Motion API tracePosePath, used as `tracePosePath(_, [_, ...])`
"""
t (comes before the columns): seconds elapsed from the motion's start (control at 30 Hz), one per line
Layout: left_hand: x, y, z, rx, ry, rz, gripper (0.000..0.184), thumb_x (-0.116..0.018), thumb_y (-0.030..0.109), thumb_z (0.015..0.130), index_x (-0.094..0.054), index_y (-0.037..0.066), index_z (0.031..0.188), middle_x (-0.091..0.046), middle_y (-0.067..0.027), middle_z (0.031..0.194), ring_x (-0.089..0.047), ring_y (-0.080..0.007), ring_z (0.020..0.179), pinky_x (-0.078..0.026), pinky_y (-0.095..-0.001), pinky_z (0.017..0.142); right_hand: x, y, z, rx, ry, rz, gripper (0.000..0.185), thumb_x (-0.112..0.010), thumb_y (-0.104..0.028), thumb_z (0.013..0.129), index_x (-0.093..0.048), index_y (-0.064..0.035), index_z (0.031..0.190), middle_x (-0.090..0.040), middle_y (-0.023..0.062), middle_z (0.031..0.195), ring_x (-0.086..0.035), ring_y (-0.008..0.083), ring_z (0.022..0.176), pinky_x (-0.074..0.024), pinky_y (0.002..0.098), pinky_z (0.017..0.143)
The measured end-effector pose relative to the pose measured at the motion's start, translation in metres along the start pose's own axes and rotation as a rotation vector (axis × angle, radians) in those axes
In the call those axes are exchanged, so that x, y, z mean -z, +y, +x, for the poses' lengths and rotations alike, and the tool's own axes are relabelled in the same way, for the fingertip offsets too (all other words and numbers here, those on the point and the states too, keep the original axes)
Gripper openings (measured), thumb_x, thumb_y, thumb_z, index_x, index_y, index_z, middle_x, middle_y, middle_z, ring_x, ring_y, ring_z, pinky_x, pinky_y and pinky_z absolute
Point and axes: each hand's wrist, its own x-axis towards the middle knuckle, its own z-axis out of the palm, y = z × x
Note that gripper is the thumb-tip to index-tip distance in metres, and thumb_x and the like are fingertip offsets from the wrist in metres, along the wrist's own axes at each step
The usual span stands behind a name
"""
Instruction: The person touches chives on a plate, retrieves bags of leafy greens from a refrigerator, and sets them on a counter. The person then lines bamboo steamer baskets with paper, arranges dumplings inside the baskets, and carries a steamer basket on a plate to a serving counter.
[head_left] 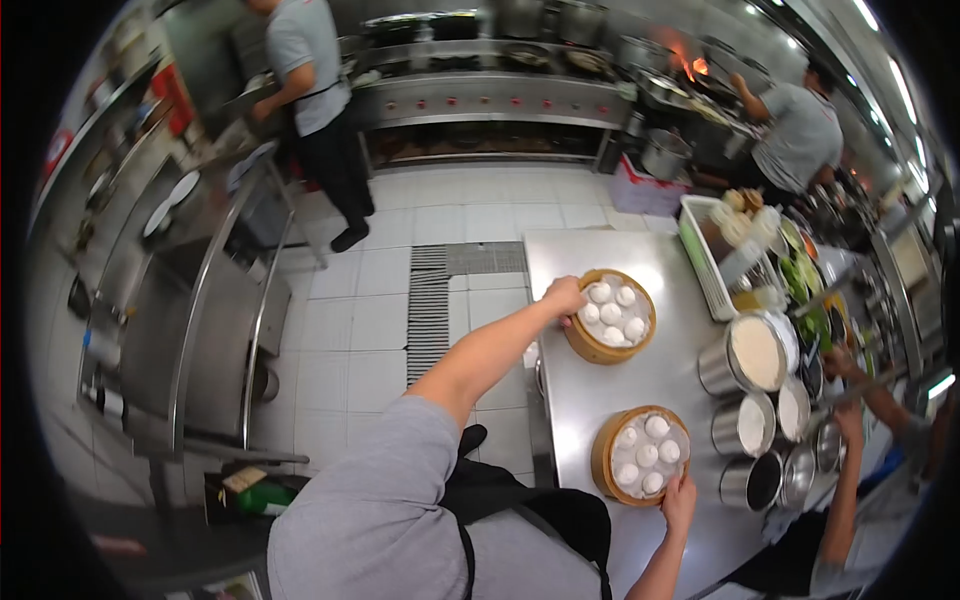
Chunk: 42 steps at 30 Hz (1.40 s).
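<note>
Two round bamboo steamers stand on a steel table (570, 395), both lined with pale paper and holding several white buns. My left arm stretches across to the far bamboo steamer (598, 350), where my left hand (566, 298) grips its left rim, thumb low on the side. Its buns (612, 314) are spaced apart. Nearer to me is the second bamboo steamer (604, 462), with similar buns (647, 455) inside. My right hand (680, 503) is closed on this one's lower right rim; some of its fingers are hidden.
Metal pots (728, 365) of pale and dark contents line the table's right side. Behind them sits a white plastic basket (703, 262) of bottles. A co-worker's arms (848, 440) reach in from the right. Another person (800, 130) cooks near a flame; one more (310, 80) stands at back left.
</note>
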Motion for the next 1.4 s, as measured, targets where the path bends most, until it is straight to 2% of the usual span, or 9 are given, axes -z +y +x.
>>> tracePosePath(0.13, [0.038,-0.031,-0.028,0.006,0.021,0.025,0.028,-0.052,0.009,0.076,-0.059,-0.003,0.100,-0.065,-0.0154,0.073,-0.064,-0.0215,0.048,-0.055,-0.0308,0.045,-0.023,0.015,0.033,0.209,0.030,-0.040,0.028,-0.045,-0.016,0.087,-0.054,0.0097,0.084,-0.057,0.0188,0.056,-0.058,0.0274,0.046,-0.0454,0.0373,0.045])
tracePosePath(0.27, [0.101,-0.079,-0.070,0.053,0.081,-0.091,0.041,-0.054,0.009,0.077,-0.055,0.008,0.117,-0.064,-0.0111,0.080,-0.063,-0.0175,0.055,-0.055,-0.0279,0.045,-0.036,-0.052,0.042,0.254,-0.084,0.012,0.027,-0.045,-0.017,0.087,-0.053,0.0081,0.079,-0.056,0.0168,0.052,-0.056,0.0246,0.039,-0.0437,0.0361,0.039])
tracePosePath(0.53, [0.261,-0.175,-0.193,0.241,0.445,-0.289,0.039,-0.055,0.008,0.076,-0.056,0.004,0.115,-0.065,-0.0130,0.088,-0.065,-0.0199,0.061,-0.056,-0.0278,0.044,-0.099,-0.202,0.065,0.442,-0.351,-0.069,0.025,-0.043,-0.016,0.087,-0.051,0.0056,0.076,-0.054,0.0120,0.048,-0.056,0.0198,0.039,-0.0444,0.0325,0.038])
tracePosePath(0.8, [0.434,-0.287,-0.317,0.347,0.765,-0.385,0.036,-0.054,0.008,0.079,-0.055,0.001,0.114,-0.064,-0.0136,0.086,-0.064,-0.0208,0.058,-0.055,-0.0290,0.045,-0.268,-0.381,0.040,0.735,-0.563,-0.025,0.029,-0.045,-0.018,0.085,-0.053,0.0087,0.075,-0.057,0.0148,0.052,-0.058,0.0205,0.041,-0.0457,0.0323,0.039])
tracePosePath(0.83, [0.457,-0.297,-0.331,0.352,0.780,-0.388,0.036,-0.054,0.008,0.079,-0.055,0.001,0.114,-0.064,-0.0136,0.086,-0.064,-0.0208,0.058,-0.055,-0.0290,0.045,-0.289,-0.405,0.027,0.897,-0.478,-0.073,0.031,-0.046,-0.019,0.086,-0.052,0.0073,0.071,-0.056,0.0135,0.052,-0.055,0.0194,0.038,-0.0434,0.0309,0.036])
tracePosePath(0.93, [0.520,-0.324,-0.380,0.428,0.829,-0.374,0.035,-0.053,0.008,0.080,-0.055,-0.001,0.113,-0.063,-0.0133,0.085,-0.064,-0.0210,0.058,-0.056,-0.0292,0.045,-0.366,-0.460,0.003,0.651,-0.723,0.126,0.030,-0.046,-0.020,0.086,-0.052,0.0064,0.074,-0.055,0.0119,0.050,-0.053,0.0169,0.037,-0.0412,0.0290,0.034])
tracePosePath(1.1, [0.600,-0.375,-0.438,0.461,0.978,-0.398,0.032,-0.053,0.009,0.080,-0.054,-0.004,0.110,-0.063,-0.0143,0.085,-0.065,-0.0220,0.064,-0.057,-0.0292,0.048,-0.457,-0.553,-0.039,0.728,-0.789,0.064,0.028,-0.044,-0.018,0.087,-0.052,0.0060,0.076,-0.055,0.0108,0.049,-0.053,0.0155,0.037,-0.0405,0.0279,0.034])
tracePosePath(1.27, [0.650,-0.420,-0.476,0.491,1.095,-0.402,0.034,-0.053,0.010,0.080,-0.053,-0.004,0.111,-0.063,-0.0141,0.084,-0.065,-0.0225,0.063,-0.057,-0.0305,0.049,-0.519,-0.643,-0.075,1.042,-0.779,0.019,0.029,-0.045,-0.019,0.087,-0.053,0.0077,0.077,-0.054,0.0115,0.049,-0.053,0.0165,0.037,-0.0410,0.0286,0.034])
tracePosePath(1.4, [0.666,-0.440,-0.495,0.524,1.120,-0.464,0.035,-0.053,0.009,0.079,-0.054,-0.003,0.111,-0.063,-0.0139,0.084,-0.065,-0.0224,0.064,-0.057,-0.0306,0.049,-0.572,-0.697,-0.083,0.935,-0.957,0.047,0.031,-0.045,-0.019,0.087,-0.053,0.0084,0.077,-0.055,0.0123,0.050,-0.053,0.0169,0.037,-0.0409,0.0290,0.034])
